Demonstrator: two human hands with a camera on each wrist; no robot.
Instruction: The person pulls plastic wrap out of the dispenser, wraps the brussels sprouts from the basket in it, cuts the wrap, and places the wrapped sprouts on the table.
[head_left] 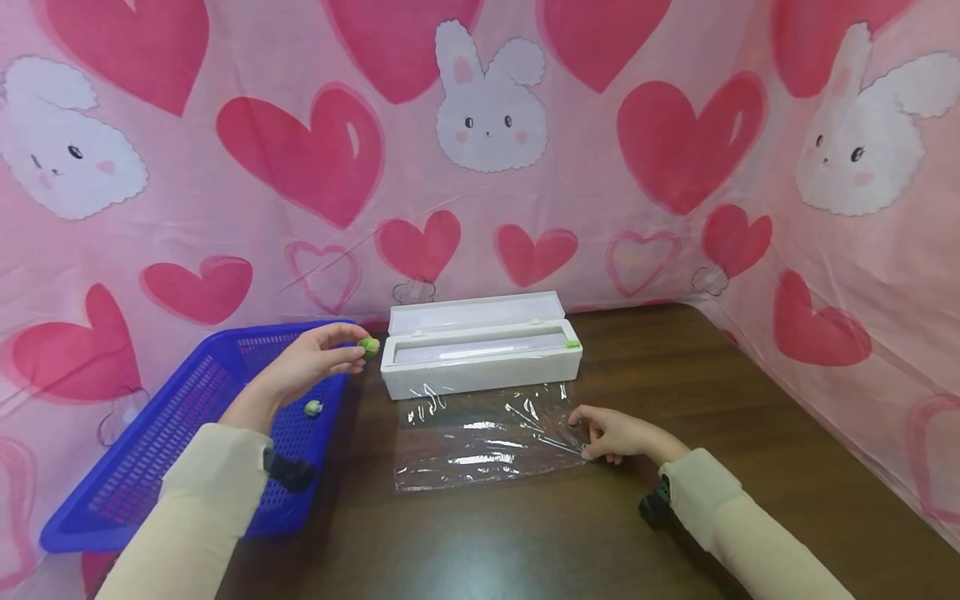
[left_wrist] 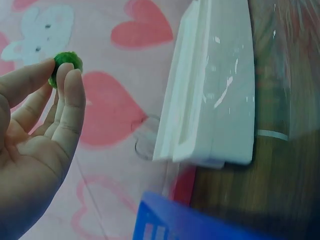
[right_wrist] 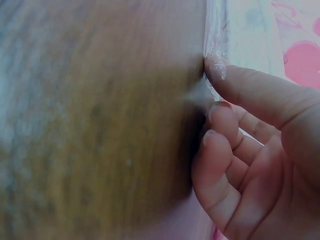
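My left hand [head_left: 302, 367] pinches a small, round, green Brussels sprout [head_left: 368, 345] between thumb and fingertips, raised near the left end of the white cling film box; the left wrist view shows the sprout [left_wrist: 66, 66] up close. A clear sheet of cling film [head_left: 480, 454] extends from the box [head_left: 483, 377] over the tabletop towards me. At the sheet's right near corner my right hand [head_left: 622, 435] pinches the film, with the thumb [right_wrist: 250, 87] on it in the right wrist view. The box's lid [head_left: 476, 313] stands open at the back.
On the left lies a blue perforated basket [head_left: 176, 467], partly behind my left forearm, with another sprout [head_left: 313, 407] in it. A green piece [head_left: 573, 343] sits at the box's right end. Pink printed cloth [head_left: 420, 200] hangs behind the brown table [head_left: 465, 550].
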